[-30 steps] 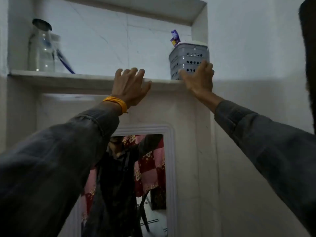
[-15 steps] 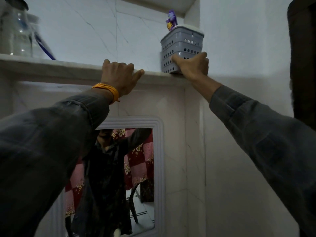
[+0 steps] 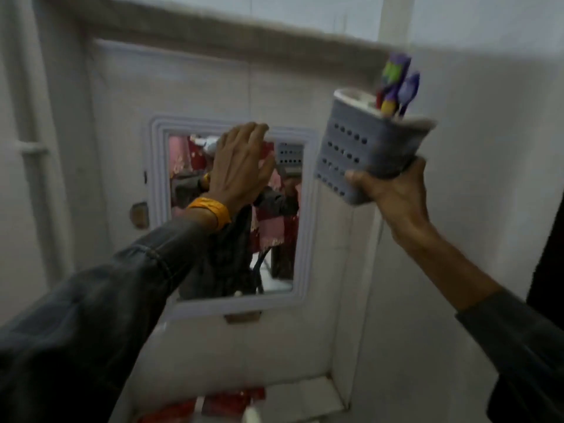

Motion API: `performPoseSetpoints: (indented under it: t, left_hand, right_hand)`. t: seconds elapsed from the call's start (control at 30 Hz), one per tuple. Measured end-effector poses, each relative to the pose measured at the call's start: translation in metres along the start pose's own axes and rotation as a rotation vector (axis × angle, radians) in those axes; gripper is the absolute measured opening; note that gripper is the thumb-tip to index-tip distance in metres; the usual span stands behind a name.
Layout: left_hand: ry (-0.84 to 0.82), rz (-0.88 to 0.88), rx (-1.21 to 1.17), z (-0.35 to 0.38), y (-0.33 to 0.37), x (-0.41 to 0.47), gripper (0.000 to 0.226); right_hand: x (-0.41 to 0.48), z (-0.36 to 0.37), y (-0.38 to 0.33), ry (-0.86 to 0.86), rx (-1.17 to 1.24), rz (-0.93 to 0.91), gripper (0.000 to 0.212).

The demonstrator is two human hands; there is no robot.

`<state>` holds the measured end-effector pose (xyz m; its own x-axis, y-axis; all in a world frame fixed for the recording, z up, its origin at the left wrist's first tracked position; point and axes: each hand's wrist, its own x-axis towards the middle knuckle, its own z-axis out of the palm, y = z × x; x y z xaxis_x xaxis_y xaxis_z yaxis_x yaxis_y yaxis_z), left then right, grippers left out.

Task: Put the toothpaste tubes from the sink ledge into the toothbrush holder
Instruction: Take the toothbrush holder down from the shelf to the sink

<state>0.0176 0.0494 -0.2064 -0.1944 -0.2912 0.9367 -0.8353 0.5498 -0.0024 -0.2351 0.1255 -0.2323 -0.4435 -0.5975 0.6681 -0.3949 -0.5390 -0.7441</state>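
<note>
I see the right hand [image 3: 393,193] clamped around the lower part of the grey perforated plastic toothbrush holder [image 3: 363,151], which is in the air, tilted, well below the stone shelf edge [image 3: 213,29]. Purple and yellow-green toothbrushes [image 3: 396,83] stick out of its top. Left hand [image 3: 241,163] is empty, fingers spread flat in front of the white-framed wall mirror [image 3: 305,215]; orange wristband [image 3: 210,209] on that wrist. Red packaging [image 3: 232,398] at bottom edge, too blurred to identify.

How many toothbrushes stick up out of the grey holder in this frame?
2 can be made out, blurred: a taller purple-and-green toothbrush and a purple one to its right, both in the holder gripped by the right hand. Others may be hidden inside.
</note>
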Motion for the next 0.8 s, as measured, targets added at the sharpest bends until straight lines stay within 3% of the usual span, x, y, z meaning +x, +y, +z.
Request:
performPoseSetpoints:
  t: [0.17,0.37,0.6,0.7,0.8]
  left_hand:
    - [-0.198,-0.190,-0.042,0.030,-0.025,-0.157,0.044]
    - [-0.554,-0.445,0.000,0.043,-0.046,-0.328,0.051]
    - [-0.842,-0.597,0.015,0.044,-0.054,-0.433,0.038]
    - [-0.972,-0.617,-0.021,0.052,-0.059,-0.469,0.025]
    - [-1.074,-0.638,0.013,0.065,-0.066,-0.497,0.032]
  right_hand:
    - [-0.152,0.020,0.142,-0.128,-0.094,0.374,0.105]
    - [-0.313,0.027,0.244,-0.231,-0.170,0.606,0.137]
    - [-0.378,0.027,0.311,-0.265,-0.308,0.776,0.122]
    - [-0.396,0.026,0.323,-0.250,-0.282,0.762,0.127]
    - [-0.403,0.029,0.324,-0.245,-0.176,0.745,0.129]
